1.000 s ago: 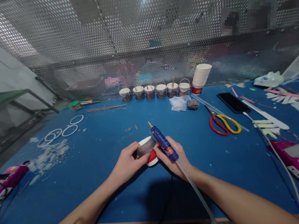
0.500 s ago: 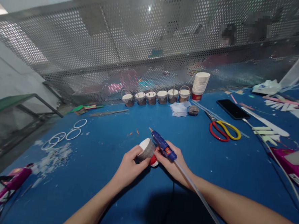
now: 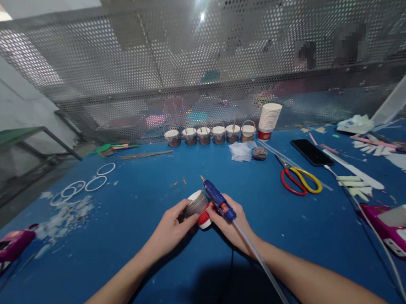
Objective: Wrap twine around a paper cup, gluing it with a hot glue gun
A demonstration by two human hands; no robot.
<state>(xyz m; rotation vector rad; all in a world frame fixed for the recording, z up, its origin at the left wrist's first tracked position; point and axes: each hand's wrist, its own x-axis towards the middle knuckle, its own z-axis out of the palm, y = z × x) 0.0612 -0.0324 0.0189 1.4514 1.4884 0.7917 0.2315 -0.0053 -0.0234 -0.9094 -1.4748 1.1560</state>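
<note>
Both hands work at one paper cup [image 3: 197,207], just above or on the table [image 3: 134,198] at its near middle; from this angle I can't tell whether its base touches. The left hand [image 3: 171,225] has thumb and fingers closed round the grey-wrapped upper part, tilting the cup so its mouth leans away to the left and the bare red and white lower part faces the person, presumably to leave the edge of the wrap open to view. The right hand [image 3: 233,222] holds a blue glue gun [image 3: 218,199] along its thumb side, and its fingertips also meet the cup's red side; carried this way, the gun likely leaves those fingers free to steady the cup. The nozzle points forward past the rim, clear of the fingers, while the long glue stick [image 3: 263,265] trails back over the right forearm. Beyond, small wrapped cups [image 3: 203,137] stand in a row before the perforated screen [image 3: 125,69], perhaps to keep them out of the elbows' way, beside a taller stack of cups [image 3: 269,120]. The yarn ball [image 3: 260,153] and scissors [image 3: 300,178] lie on the right, seemingly for easy reach.
</note>
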